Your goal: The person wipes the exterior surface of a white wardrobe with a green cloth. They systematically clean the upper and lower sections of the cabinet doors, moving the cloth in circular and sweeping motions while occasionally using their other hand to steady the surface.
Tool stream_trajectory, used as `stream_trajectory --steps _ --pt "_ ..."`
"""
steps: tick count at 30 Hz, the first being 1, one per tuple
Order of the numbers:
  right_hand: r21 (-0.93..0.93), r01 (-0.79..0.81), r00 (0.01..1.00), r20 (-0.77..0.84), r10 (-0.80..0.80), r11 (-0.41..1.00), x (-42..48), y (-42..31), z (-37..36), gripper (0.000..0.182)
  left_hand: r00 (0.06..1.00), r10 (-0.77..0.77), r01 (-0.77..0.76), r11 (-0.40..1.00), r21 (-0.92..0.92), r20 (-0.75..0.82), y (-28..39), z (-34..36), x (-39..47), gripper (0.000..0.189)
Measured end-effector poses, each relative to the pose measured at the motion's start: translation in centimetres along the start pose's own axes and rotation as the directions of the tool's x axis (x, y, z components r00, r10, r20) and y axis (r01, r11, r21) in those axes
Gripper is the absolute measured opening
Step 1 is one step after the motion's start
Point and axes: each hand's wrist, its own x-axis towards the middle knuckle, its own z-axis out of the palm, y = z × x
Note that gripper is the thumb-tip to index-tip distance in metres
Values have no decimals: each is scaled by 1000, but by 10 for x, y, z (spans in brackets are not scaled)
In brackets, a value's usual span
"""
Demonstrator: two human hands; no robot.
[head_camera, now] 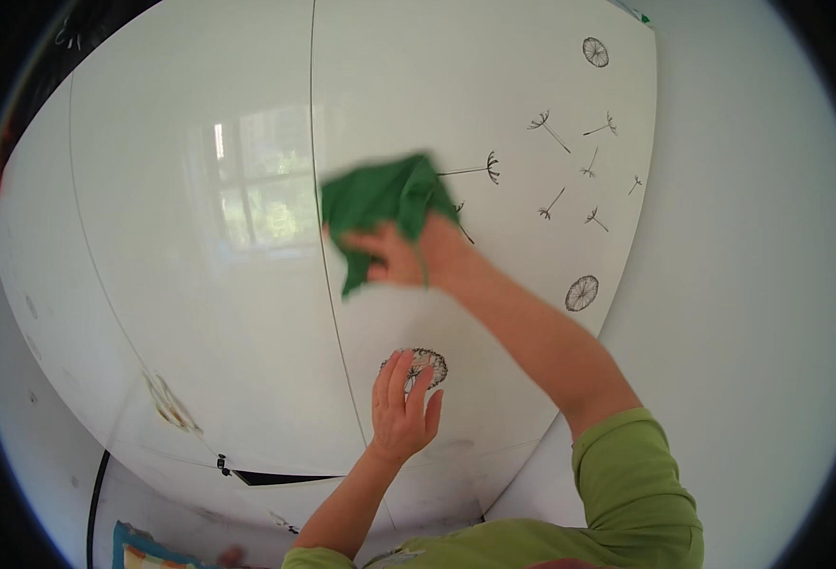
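Note:
Glossy white cabinet doors (261, 341) with dandelion decals stand before me. My right hand (396, 252) grips a green cloth (382, 192) and holds it against the door surface beside a vertical seam between two panels; both are a little blurred. Part of a dandelion-seed decal (471, 169) shows at the cloth's right edge. Lower down, my left hand (403, 409) lies with spread fingers over a round dandelion decal (432, 363) and holds nothing.
Looped handles (169, 405) hang at the lower left of the doors. A narrow dark gap (282, 479) runs beneath them. A plain pale wall (738, 284) stands at the right, and a patterned cushion (147, 553) lies at the bottom left.

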Motion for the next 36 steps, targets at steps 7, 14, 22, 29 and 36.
stream_trajectory --steps 7,14,22,29,36 --pt "30 -594 757 -317 572 804 34 109 -130 69 997 -70 65 991 119 42 -3 9 16 55" --pt "95 -921 263 -565 783 378 -76 154 -100 80 989 -112 95 980 172 92 -9 11 11 62" --pt "-170 -844 531 -410 742 509 -226 18 58 87 989 -110 102 991 82 100 12 25 18 66" --pt "-186 -245 940 -284 187 951 -75 6 -10 74 996 -75 74 997 24 39 16 33 28 65" --pt "-302 -421 889 -324 323 855 28 116 -119 75 996 -47 41 995 92 70 8 40 64 71"
